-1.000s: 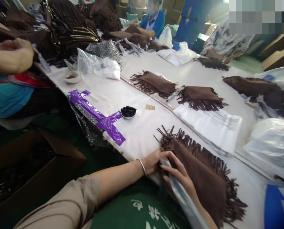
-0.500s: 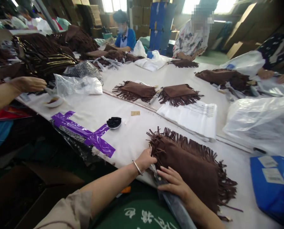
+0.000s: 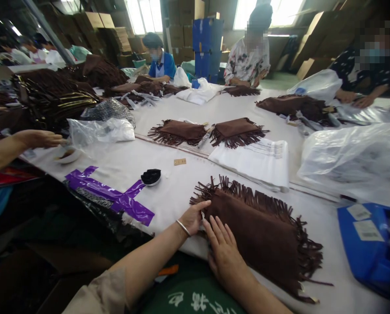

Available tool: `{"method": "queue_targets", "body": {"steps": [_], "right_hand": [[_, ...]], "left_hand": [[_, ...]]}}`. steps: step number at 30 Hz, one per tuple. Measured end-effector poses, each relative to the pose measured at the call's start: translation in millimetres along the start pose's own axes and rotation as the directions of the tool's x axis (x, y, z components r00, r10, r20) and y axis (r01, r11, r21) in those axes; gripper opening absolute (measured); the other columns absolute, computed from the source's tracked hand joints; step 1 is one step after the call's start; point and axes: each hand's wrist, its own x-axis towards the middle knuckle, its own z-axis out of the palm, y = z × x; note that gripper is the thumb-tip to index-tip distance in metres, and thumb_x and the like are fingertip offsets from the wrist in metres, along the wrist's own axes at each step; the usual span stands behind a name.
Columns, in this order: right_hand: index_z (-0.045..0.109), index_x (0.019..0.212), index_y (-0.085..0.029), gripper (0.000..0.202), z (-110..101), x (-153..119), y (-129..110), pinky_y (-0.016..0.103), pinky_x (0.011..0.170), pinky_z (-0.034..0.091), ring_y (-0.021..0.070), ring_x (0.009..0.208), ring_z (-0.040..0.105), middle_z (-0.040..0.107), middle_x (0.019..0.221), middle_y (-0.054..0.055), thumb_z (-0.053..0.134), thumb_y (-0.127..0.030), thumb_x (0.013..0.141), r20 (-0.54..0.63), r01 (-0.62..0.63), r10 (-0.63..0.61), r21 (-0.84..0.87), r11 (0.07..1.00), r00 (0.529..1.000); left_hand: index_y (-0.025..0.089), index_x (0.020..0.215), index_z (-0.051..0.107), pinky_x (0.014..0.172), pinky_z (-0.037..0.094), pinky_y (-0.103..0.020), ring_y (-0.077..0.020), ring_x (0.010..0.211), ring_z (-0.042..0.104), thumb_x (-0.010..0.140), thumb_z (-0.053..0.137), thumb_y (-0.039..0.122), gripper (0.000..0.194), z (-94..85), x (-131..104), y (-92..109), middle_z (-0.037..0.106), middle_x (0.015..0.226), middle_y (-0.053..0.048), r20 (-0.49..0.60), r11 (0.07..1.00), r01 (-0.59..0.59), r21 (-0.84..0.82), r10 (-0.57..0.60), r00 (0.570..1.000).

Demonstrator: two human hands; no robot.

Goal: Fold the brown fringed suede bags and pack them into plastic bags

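Note:
A dark brown fringed suede-like bag (image 3: pixel 257 231) lies flat at the table's near edge, its strips spread along the back and right sides. My left hand (image 3: pixel 195 218), with a bangle at the wrist, pinches the bag's left edge, thumb on top and the other fingers partly hidden. Beside that grip shows a small white bit too small to name. My right hand (image 3: pixel 223 248) rests with straight fingers on the bag's near left corner, fingertips close to my left hand. Whatever lies under the right palm is hidden.
Two smaller fringed brown pieces (image 3: pixel 178 131) lie mid-table near stacked white plastic bags (image 3: pixel 254 161). Left are purple tape (image 3: pixel 110 194), a dish of black pieces (image 3: pixel 151 176) and a co-worker's hand (image 3: pixel 39 138). A blue container (image 3: pixel 361 248) stands right. Other people work across the table.
The grey plastic-like strip under my right hand is no longer visible. My right hand has moved up and left onto the bag, fingers straightened. The view has shifted slightly.

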Motion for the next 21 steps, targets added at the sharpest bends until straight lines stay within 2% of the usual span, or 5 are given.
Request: {"method": "queue_targets", "body": {"steps": [3, 7, 14, 18, 21], "right_hand": [[0.012, 0.147, -0.024, 0.087, 9.2, -1.1, 10.3, 0.046, 0.109, 0.036, 0.0207, 0.137, 0.026, 0.028, 0.150, 0.006, 0.032, 0.008, 0.068, 0.006, 0.054, -0.054, 0.001, 0.999, 0.999], [0.015, 0.146, -0.024, 0.080, 2.6, -4.8, 21.6, 0.038, 0.107, 0.041, 0.0159, 0.132, 0.037, 0.039, 0.145, 0.004, 0.029, 0.007, 0.074, 0.025, 0.086, -0.088, 0.093, 0.992, 0.996], [0.021, 0.145, -0.025, 0.077, -13.5, -7.3, 21.5, 0.035, 0.105, 0.042, 0.0140, 0.126, 0.044, 0.047, 0.139, 0.003, 0.030, 0.004, 0.074, 0.043, 0.101, -0.119, 0.302, 0.948, 0.992], [0.023, 0.144, -0.026, 0.080, -12.1, -11.1, 23.5, 0.038, 0.105, 0.042, 0.0145, 0.127, 0.044, 0.047, 0.139, 0.003, 0.028, 0.005, 0.071, 0.020, 0.097, -0.109, 0.310, 0.946, 0.994], [0.026, 0.143, -0.025, 0.078, -11.8, -12.2, 24.3, 0.038, 0.104, 0.043, 0.0150, 0.125, 0.046, 0.048, 0.138, 0.003, 0.029, 0.005, 0.072, 0.007, 0.100, -0.107, 0.296, 0.950, 0.994]], "left_hand": [[0.007, 0.100, 0.066, 0.086, 0.051, -0.035, -0.0255, 0.089, 0.067, 0.073, 0.065, 0.013, 0.028, 3.4, 13.0, 7.0, 0.072, 0.091, -0.012, -0.020, 0.998, -0.004, 0.056, 0.005, 1.000], [0.007, 0.099, 0.066, 0.087, 0.051, -0.037, -0.0258, 0.083, 0.069, 0.066, 0.069, 0.006, 0.034, 9.5, 34.2, 9.4, 0.072, 0.088, -0.012, -0.078, 0.997, -0.029, 0.069, 0.034, 0.996], [0.007, 0.102, 0.064, 0.090, 0.051, -0.038, -0.0258, 0.090, 0.067, 0.079, 0.063, 0.030, 0.032, 3.5, 33.4, 6.6, 0.071, 0.091, -0.013, -0.104, 0.990, -0.112, -0.087, 0.103, 0.989], [0.008, 0.104, 0.063, 0.095, 0.047, -0.039, -0.0255, 0.097, 0.065, 0.084, 0.058, 0.035, 0.034, 2.6, 28.1, 10.8, 0.070, 0.097, -0.012, -0.027, 0.973, -0.129, -0.192, 0.126, 0.992], [0.008, 0.100, 0.065, 0.097, 0.046, -0.039, -0.0254, 0.099, 0.064, 0.085, 0.055, 0.035, 0.032, 4.9, 33.3, 12.8, 0.071, 0.096, -0.011, -0.047, 0.969, -0.154, -0.191, 0.148, 0.988]]}}
